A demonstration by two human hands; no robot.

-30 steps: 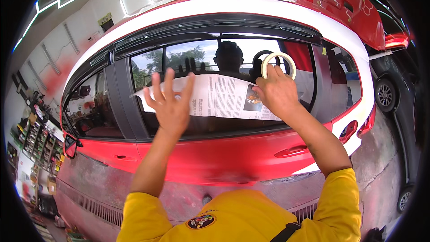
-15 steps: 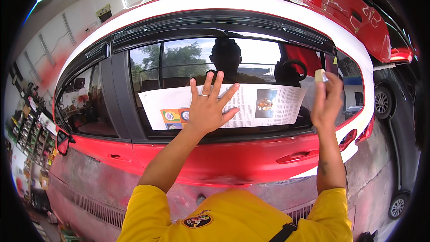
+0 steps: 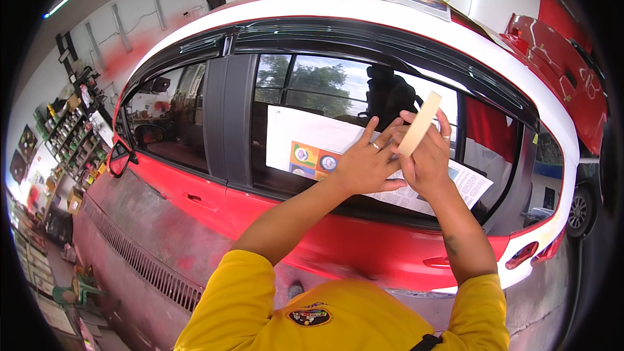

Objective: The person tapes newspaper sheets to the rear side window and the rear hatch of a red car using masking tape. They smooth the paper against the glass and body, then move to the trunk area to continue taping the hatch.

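Tape roll (image 3: 420,125), pale cream and turned nearly edge-on, is grasped in the fingers of the right hand (image 3: 428,166), its rim slanting from above the fingertips down toward the thumb side. The right fingers curl around its far side, while the thumb lies at its lower end. The left hand (image 3: 365,164) has its fingers spread, palm toward the glass, a ring on one of them; its fingertips reach close to the roll's lower end, and whether they touch it or any strip of tape, I cannot tell.

Newspaper sheet (image 3: 312,129) lies against the rear door window (image 3: 318,78) behind both hands. Its larger visible part, with coloured squares printed on it, stretches left of the left fingers; a smaller corner emerges below and right of the right fingers, and the middle is hidden by the hands. The left hand lies over the sheet, its thumb pointing right across the lower part.

Above the fingers, the glass carries a dark reflection of a person. Farther up, more newspaper (image 3: 419,1) rests on the car roof. Well left of the left fingers stands a dark door pillar (image 3: 229,120); below the right fingers is a red door handle (image 3: 437,262).
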